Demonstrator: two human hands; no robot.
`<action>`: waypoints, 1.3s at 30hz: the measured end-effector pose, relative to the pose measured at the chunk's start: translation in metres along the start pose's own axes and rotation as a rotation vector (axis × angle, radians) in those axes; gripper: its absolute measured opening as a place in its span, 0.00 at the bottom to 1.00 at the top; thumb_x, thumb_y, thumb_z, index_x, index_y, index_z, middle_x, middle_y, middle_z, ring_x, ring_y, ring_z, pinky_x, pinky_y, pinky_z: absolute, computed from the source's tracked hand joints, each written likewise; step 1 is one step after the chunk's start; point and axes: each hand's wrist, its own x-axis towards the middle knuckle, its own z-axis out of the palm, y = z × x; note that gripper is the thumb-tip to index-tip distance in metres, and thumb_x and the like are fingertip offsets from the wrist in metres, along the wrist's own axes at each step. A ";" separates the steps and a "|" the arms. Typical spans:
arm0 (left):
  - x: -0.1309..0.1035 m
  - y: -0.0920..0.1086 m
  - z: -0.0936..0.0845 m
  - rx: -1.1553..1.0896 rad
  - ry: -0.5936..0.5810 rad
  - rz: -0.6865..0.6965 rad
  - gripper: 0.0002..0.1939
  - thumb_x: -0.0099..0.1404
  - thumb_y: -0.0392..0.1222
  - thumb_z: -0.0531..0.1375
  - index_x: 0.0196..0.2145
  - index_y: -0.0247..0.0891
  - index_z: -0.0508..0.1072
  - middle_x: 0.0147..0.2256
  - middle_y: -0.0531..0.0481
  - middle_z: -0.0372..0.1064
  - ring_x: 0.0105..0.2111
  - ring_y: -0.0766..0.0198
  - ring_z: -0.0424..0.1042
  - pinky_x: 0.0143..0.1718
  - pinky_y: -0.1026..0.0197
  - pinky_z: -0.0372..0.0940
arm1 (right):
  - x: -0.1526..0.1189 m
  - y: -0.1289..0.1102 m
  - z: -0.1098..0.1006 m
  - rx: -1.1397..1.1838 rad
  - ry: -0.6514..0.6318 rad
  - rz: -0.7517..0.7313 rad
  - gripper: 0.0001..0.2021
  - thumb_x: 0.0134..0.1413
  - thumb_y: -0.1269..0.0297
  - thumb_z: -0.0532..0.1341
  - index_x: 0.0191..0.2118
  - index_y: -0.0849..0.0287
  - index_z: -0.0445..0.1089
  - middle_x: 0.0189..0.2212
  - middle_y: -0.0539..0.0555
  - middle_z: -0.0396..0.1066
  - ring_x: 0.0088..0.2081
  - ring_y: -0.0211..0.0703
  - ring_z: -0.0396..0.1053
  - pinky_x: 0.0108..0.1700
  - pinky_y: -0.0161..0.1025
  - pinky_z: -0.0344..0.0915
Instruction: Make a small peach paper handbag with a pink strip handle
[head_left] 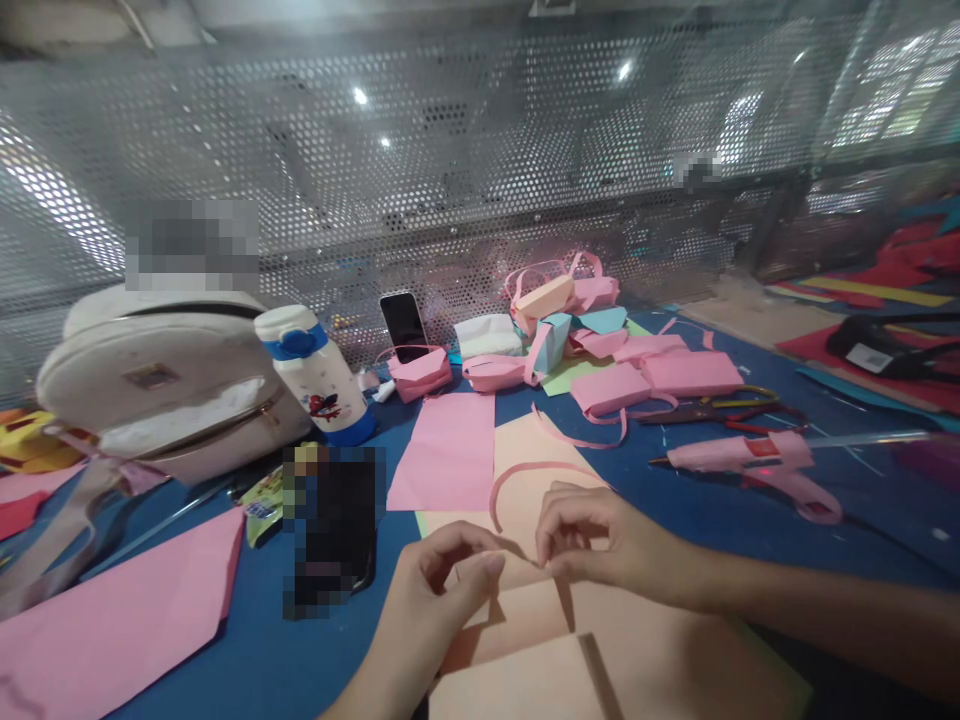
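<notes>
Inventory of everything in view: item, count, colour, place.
backpack: 1, off-white, left
bottle: 1, white/blue, beside backpack
phone: 1, dark screen, upright, back
wrapper: 1, green, left
dark item: 1, black, pixelated, beside wrapper
folded paper pieces: several, mostly pink, back
flat sheets: 2+, pink, centre and left
folded piece: 1, peach, at hands
glue gun: 1, pink, right
scissors: 1+, yellow/red handles, behind glue gun
labelled item: 1, black, far right
red paper: several, red, far right
table: 1, blue, underneath
perforated panel: 1, grey, back
left hand: 1, bare, folded piece's left
right hand: 1, bare, its right
</notes>
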 end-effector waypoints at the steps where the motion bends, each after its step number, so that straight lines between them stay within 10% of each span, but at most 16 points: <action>1: 0.000 0.000 0.000 0.004 0.004 0.000 0.14 0.61 0.51 0.66 0.30 0.37 0.76 0.28 0.51 0.73 0.27 0.65 0.66 0.28 0.67 0.58 | 0.000 0.000 0.000 0.007 0.005 0.005 0.07 0.56 0.62 0.67 0.31 0.59 0.75 0.30 0.50 0.69 0.33 0.39 0.63 0.36 0.36 0.59; 39: -0.001 0.001 0.005 0.031 0.004 0.029 0.13 0.62 0.51 0.65 0.30 0.37 0.76 0.28 0.50 0.73 0.27 0.65 0.66 0.26 0.68 0.58 | -0.002 0.005 0.007 -0.158 0.144 -0.094 0.05 0.55 0.64 0.67 0.31 0.59 0.78 0.26 0.51 0.71 0.32 0.40 0.64 0.35 0.37 0.59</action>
